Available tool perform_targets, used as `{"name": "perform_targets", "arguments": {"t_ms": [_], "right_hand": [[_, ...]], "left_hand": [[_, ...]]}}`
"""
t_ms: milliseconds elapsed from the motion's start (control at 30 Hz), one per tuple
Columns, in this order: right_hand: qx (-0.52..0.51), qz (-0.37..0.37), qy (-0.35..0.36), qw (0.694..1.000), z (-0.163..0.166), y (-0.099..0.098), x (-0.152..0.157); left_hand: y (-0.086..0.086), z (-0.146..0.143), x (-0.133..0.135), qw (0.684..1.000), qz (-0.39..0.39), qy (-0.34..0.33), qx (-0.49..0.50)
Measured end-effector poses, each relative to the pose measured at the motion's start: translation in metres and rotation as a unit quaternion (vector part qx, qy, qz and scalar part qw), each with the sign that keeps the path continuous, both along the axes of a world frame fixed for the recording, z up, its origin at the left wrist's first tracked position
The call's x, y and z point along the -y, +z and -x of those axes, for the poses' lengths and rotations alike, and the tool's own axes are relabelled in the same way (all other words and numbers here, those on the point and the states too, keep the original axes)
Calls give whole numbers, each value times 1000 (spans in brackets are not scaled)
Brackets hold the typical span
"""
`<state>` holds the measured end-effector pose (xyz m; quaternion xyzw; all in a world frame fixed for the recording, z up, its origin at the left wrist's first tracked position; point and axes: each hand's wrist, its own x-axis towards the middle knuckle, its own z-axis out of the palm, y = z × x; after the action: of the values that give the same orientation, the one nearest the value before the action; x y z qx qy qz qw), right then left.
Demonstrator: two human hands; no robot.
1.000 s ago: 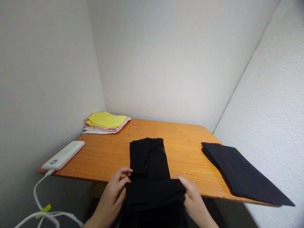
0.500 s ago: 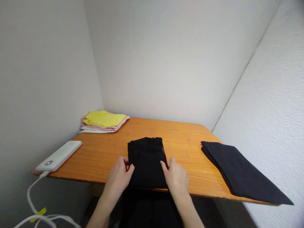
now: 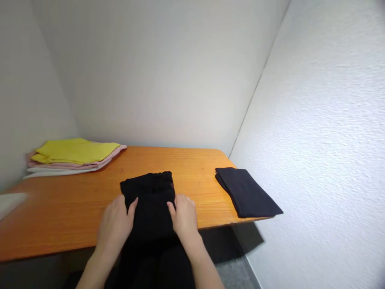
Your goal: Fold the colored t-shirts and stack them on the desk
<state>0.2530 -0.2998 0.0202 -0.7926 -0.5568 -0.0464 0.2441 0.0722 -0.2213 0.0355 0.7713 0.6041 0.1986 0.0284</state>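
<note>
A folded black garment (image 3: 152,210) with a gathered far edge and a small red mark near its upper right corner lies at the table's front edge. My left hand (image 3: 115,220) grips its left side, thumb on top. At its right side my right hand (image 3: 185,216) does the same, the thumb resting on the cloth. The other fingers of both hands are partly hidden. Its near end merges with the dark clothing on my lap, so the lower edge is hard to make out.
The wooden table (image 3: 75,200) meets walls at the back. On its far left is a stack of folded cloths, with a yellow cloth (image 3: 75,150) on top. Another folded dark cloth (image 3: 245,192) lies at the right, its corner over the edge. A blurred white object (image 3: 10,202) shows at far left.
The view has turned right, so everything sits further left and the cable has left the picture. Both hands keep hold of the garment's sides, slightly farther up it.
</note>
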Motion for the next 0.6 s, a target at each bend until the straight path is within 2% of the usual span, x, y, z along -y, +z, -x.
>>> {"name": "perform_targets", "arguments": {"t_ms": [133,233,367,467,533,600], "right_hand": [[-48,-107,37,992,-31,4,27],[-73,-171,22,982,-75,27,57],[-120,-244,-10,962,-161,73,95],[-159,-291,-17,943,-235,96,115],[-167,-300,-32,939,-282,96,125],[-150,-262,-69,951,-319,82,133]], "left_hand": [[7,-26,30,991,20,-52,119],[19,-66,43,951,49,-130,277],[46,-155,47,863,58,-255,432],[63,-236,48,817,103,-291,487],[66,-284,52,799,157,-290,502],[58,-320,59,796,203,-280,496]]}}
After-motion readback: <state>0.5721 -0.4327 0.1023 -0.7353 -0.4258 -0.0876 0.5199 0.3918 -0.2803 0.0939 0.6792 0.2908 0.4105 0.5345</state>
